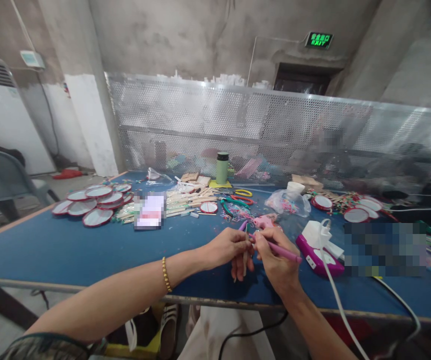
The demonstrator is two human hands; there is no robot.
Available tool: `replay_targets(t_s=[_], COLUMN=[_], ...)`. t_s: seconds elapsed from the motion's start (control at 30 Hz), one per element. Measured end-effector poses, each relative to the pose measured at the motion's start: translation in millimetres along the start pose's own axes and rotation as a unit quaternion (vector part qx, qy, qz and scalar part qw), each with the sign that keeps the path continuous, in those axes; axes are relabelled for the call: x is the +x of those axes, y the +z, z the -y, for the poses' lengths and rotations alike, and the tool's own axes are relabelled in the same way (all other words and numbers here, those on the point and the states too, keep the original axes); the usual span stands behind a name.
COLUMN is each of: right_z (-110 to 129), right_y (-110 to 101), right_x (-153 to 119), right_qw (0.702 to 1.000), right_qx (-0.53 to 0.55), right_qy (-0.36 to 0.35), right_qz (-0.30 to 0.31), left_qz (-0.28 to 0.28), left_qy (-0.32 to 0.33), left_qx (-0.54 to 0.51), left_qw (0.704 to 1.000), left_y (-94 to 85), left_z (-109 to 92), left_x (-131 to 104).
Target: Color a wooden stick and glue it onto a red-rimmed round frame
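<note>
My left hand (232,249) is closed around a thin, pale wooden stick (244,265), held nearly upright over the front of the blue table. Small green and purple pieces show at the stick's upper end, too small to make out. In my right hand (280,257) is a pink-purple pen-shaped tool (286,253), slanting down to the right. Its far end meets the stick near my left fingers, and the exact contact is hidden. Just beyond my hands lies a pink glue gun (265,221), beside a scatter of small coloured bits (238,213).
A purple power strip (318,260) with a white plug and cable sits to the right. Small red-rimmed round drums (98,217) are piled on the left, others at right (356,215). Wooden sticks (185,202), scissors (243,193) and a green bottle (222,169) stand farther back.
</note>
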State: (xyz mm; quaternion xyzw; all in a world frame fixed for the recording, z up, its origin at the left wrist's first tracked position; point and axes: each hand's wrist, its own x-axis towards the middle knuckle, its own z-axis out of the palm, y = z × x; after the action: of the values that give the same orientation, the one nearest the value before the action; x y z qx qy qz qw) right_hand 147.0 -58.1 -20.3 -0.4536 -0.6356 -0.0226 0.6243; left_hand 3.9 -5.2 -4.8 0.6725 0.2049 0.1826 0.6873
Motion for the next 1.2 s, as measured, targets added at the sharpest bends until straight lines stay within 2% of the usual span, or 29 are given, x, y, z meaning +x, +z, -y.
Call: replay_targets(t_s=[0.53, 1.2], right_z=[0.3, -1.0], right_y=[-0.2, 0.2], right_x=[0.1, -0.3], right_qw=[1.000, 1.000], right_qx=[0.000, 0.000], right_qy=[0.009, 0.000], right_qz=[0.012, -0.006], left_qz=[-0.001, 0.000], left_qy=[0.000, 0.004], left_qx=[0.000, -0.009], left_qw=[1.000, 1.000], left_y=[0.8, -0.1], left_z=[0.4, 2.3], left_x=[-0.4, 0.9])
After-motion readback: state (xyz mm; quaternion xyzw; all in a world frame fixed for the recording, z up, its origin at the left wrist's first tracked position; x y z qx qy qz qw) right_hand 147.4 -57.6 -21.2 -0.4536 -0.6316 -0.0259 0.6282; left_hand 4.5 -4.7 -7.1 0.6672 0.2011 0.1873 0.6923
